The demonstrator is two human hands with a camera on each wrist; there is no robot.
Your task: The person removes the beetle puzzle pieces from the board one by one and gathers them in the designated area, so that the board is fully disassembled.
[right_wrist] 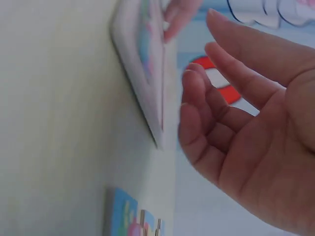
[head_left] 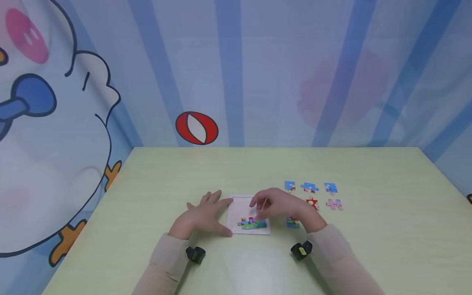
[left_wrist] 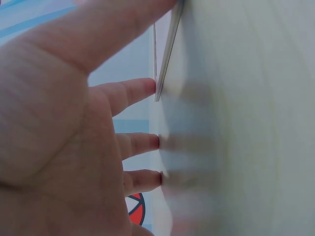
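A white puzzle tray (head_left: 239, 207) lies on the table with joined jigsaw pieces (head_left: 258, 225) along its near edge, showing green, blue and red. Fingers spread, my left hand (head_left: 206, 217) rests at the tray's left side, its thumb and index fingertip right at the rim. Over the tray's right half hovers my right hand (head_left: 278, 205), its thumb and index finger apart and the other fingers loosely curled. In the right wrist view nothing shows between the fingers of that right hand (right_wrist: 246, 123). It hides part of the tray's right side.
Several loose jigsaw pieces lie right of the tray, among them a blue corner piece (head_left: 331, 187), a pink piece (head_left: 334, 204) and a red piece (head_left: 312, 203). Another piece (head_left: 293, 222) sits by my right wrist. A printed curtain (head_left: 265, 82) hangs behind the table (head_left: 387, 213).
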